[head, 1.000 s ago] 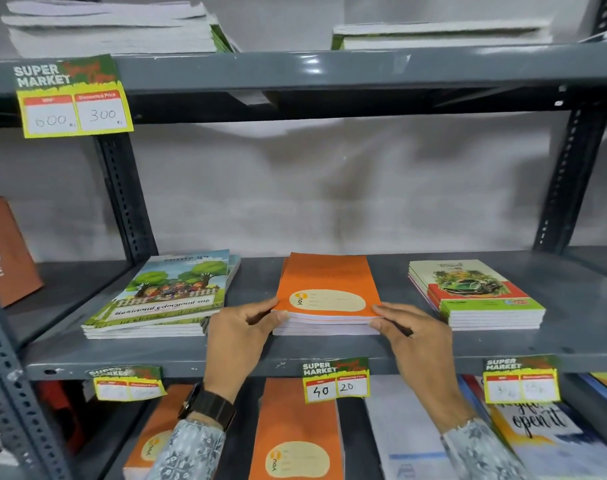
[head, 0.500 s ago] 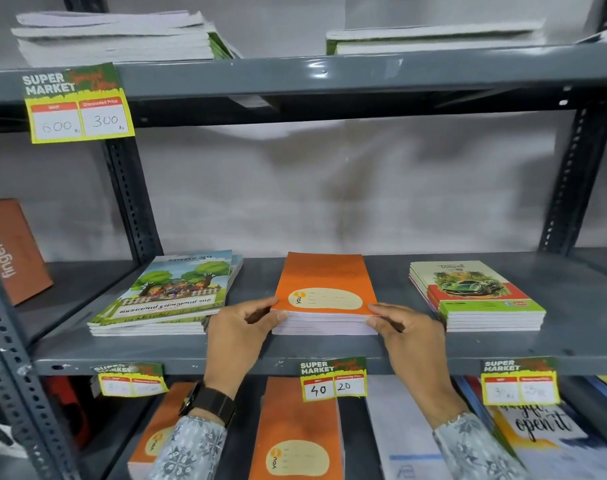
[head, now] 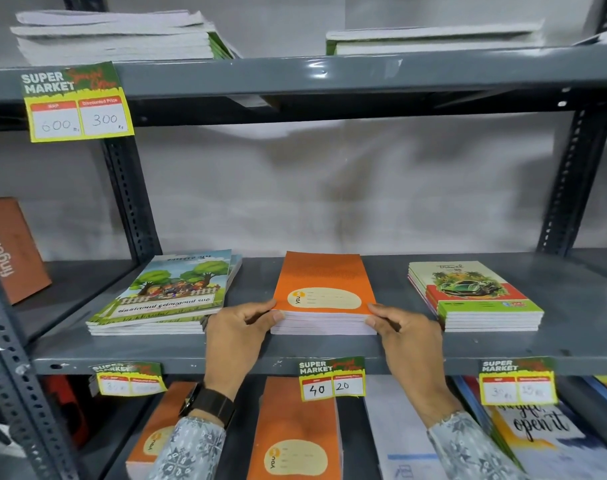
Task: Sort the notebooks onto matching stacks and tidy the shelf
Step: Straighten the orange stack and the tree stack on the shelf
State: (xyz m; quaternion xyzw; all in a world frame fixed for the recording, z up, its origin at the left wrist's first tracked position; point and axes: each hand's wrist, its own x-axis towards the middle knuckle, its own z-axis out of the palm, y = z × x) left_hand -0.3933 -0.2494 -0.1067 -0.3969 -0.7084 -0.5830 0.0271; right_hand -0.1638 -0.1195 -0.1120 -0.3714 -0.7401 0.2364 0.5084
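Note:
A stack of orange notebooks [head: 324, 282] lies in the middle of the grey shelf [head: 572, 355]. My left hand [head: 239, 336] grips its front left corner and my right hand [head: 407, 336] grips its front right corner. Left of it sits a skewed stack of notebooks with a tree picture [head: 170, 292]. To the right stands a neat stack of green and red car notebooks [head: 475, 296].
Price tags [head: 331, 379] hang on the shelf's front edge. The shelf below holds more orange notebooks [head: 295, 431], white ones [head: 402, 434] and lettered covers [head: 541, 431]. White stacks [head: 115, 36] lie on the top shelf. A brown box [head: 11, 247] leans at the left. Slotted uprights [head: 129, 195] flank the bay.
Both hands stay on the orange stack's front corners. The view has shifted slightly; the stack looks a little squarer.

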